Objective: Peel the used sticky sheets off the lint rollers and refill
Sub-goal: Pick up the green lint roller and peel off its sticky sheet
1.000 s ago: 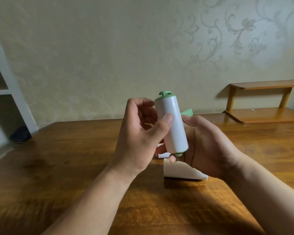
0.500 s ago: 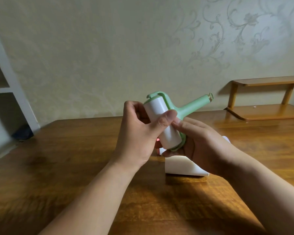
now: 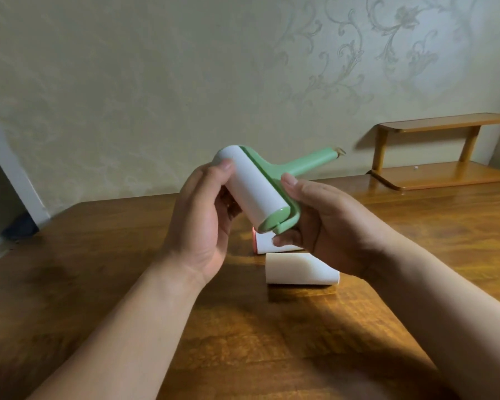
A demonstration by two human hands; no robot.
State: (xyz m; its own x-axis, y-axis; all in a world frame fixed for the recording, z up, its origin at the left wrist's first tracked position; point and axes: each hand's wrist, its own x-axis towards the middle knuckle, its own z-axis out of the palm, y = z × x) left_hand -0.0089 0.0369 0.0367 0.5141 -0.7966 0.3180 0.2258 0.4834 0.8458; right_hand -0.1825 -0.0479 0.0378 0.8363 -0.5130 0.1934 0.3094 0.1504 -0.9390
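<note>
I hold a green lint roller (image 3: pixel 254 192) with a white sticky roll above the wooden table (image 3: pixel 98 269). Its green handle (image 3: pixel 309 163) points up and to the right, away from me. My left hand (image 3: pixel 202 223) cups the far left end of the roll, thumb on top. My right hand (image 3: pixel 324 226) grips the green frame at the near end of the roll. Below my hands, a white refill roll (image 3: pixel 298 269) lies on its side on the table. A second white roll with a pink end (image 3: pixel 267 243) lies just behind it, partly hidden by my right hand.
A low two-tier wooden shelf (image 3: pixel 445 174) stands at the table's back right against the patterned wall. A white shelving unit (image 3: pixel 9 180) is at the far left, past the table's edge.
The roller has turned from upright to slanted, so its green handle swung out to the upper right. My head moved closer, and both rolls on the table now show.
</note>
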